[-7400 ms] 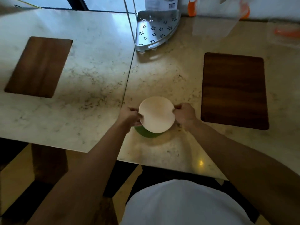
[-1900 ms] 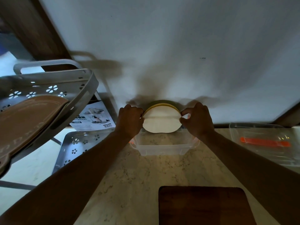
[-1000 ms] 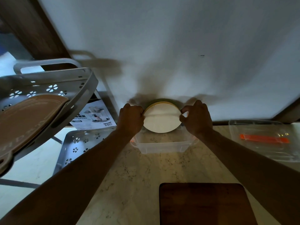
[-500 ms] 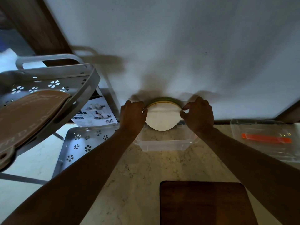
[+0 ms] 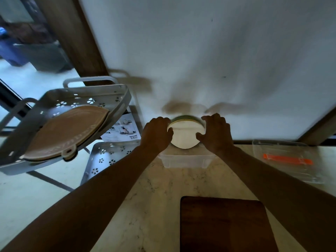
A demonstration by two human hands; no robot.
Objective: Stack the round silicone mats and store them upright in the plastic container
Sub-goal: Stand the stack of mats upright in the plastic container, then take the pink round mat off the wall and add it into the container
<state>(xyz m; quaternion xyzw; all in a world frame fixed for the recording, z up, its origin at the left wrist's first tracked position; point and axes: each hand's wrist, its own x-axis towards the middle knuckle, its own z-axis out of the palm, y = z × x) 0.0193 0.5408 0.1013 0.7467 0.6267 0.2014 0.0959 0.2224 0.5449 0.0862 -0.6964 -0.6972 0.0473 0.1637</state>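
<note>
Raised view shows more wall (image 5: 200, 51) — mats (image 5: 183, 137) above marble counter (image 5: 154, 206).

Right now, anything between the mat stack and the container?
Nothing visible. Both hands, left and right, hold the mats upright by the edges over the open container; the stack's lower edge sits at its rim, with no lid on it.

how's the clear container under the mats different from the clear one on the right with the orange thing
The container under the mats sits against the wall, between the left hand and right hand, which hold the stack of round mats upright over it. The container on the right stands untouched with no hand near it. The first shows no orange; the second shows an orange strip. Both are clear plastic and rest on the marble counter.
</note>
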